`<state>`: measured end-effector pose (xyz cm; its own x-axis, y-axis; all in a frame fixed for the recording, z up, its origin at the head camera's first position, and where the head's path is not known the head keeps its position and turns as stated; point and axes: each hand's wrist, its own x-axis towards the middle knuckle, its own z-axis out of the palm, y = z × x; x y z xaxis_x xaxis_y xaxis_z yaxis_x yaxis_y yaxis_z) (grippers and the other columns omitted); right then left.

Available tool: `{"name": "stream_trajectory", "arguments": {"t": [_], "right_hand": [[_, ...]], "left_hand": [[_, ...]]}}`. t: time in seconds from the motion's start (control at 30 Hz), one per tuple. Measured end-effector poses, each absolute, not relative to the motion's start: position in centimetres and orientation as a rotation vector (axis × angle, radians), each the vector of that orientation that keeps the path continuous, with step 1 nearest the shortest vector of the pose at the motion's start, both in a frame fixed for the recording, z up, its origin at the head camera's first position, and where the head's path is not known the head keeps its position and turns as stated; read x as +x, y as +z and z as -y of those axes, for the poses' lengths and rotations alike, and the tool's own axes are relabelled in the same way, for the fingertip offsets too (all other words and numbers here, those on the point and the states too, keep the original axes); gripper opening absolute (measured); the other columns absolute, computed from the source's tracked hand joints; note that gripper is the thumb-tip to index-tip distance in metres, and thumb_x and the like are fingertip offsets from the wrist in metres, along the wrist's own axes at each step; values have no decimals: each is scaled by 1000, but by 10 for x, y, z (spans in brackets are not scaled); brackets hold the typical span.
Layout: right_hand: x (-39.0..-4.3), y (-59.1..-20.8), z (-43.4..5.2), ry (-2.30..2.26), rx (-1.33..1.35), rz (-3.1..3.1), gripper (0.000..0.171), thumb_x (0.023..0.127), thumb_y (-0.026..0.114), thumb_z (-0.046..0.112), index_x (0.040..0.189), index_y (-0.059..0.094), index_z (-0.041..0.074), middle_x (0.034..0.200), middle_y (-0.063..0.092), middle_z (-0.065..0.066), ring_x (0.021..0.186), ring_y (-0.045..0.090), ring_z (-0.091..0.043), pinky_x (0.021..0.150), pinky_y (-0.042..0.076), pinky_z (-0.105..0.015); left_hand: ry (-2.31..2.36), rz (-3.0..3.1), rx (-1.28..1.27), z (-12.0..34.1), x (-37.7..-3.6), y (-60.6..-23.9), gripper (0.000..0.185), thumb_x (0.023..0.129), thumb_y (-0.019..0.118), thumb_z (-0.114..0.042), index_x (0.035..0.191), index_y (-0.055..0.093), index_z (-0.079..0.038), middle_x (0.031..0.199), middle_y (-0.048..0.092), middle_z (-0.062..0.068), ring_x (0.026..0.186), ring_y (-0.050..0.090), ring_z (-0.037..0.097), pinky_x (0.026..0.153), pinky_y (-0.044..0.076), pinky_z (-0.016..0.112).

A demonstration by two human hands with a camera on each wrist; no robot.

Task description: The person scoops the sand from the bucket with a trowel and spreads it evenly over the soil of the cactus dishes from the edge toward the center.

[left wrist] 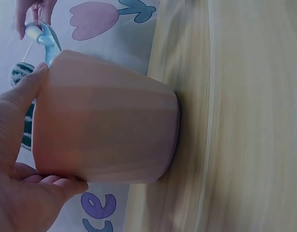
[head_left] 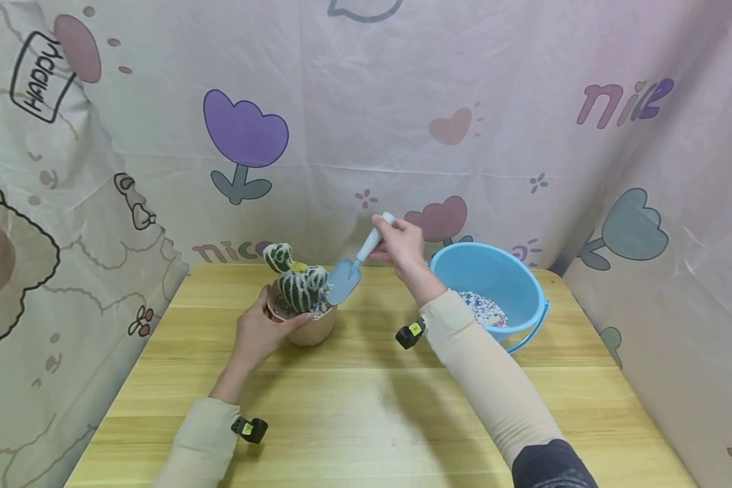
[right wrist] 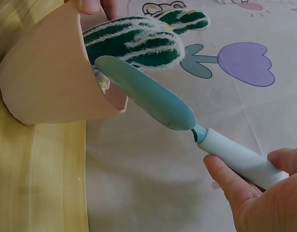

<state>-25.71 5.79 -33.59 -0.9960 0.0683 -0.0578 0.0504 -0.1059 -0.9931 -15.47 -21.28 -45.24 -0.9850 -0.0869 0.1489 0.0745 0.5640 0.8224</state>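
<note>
A green cactus with white fuzzy stripes (head_left: 302, 290) stands in a pinkish-tan flowerpot (left wrist: 105, 116) on the table. My left hand (head_left: 263, 330) grips the pot by its rim, thumb on the near side and fingers on the left. In my right hand (head_left: 404, 245) is a small light-blue trowel (right wrist: 153, 99), held by its pale handle (right wrist: 245, 157). The trowel's blade tilts down over the pot's right rim, its tip beside the cactus. Small pale pebbles (right wrist: 104, 83) show inside the pot near the blade.
To the right stands a light-blue bucket (head_left: 533, 288) with its handle hanging down, partly behind my right forearm. Multicoloured pebbles (head_left: 483, 308) cover its bottom. A printed cloth (head_left: 354, 88) hangs behind and beside the wooden table (head_left: 341, 420).
</note>
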Motion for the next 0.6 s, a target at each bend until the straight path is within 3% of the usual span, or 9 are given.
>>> {"name": "stream_trajectory", "arguments": {"t": [0.33,0.6], "right_hand": [[-256,-335,-57,2302,-103,2106,40,100,75,33,111,72,-5,80,67,-10,65,76,-17,93,62,-60],[-255,-332,-55,2278,-91,2122,38,98,76,34,113,74,-1,79,71,-10,68,77,-19,79,68,-45]], "left_hand": [[-1367,2608,50,208,-153,-452,106,78,90,-56,159,41,-8,149,57,29,138,57,46,111,53,61],[-1377,2598,75,205,-152,-451,104,79,90,-56,156,42,-6,150,56,30,139,55,46,112,51,62]]}}
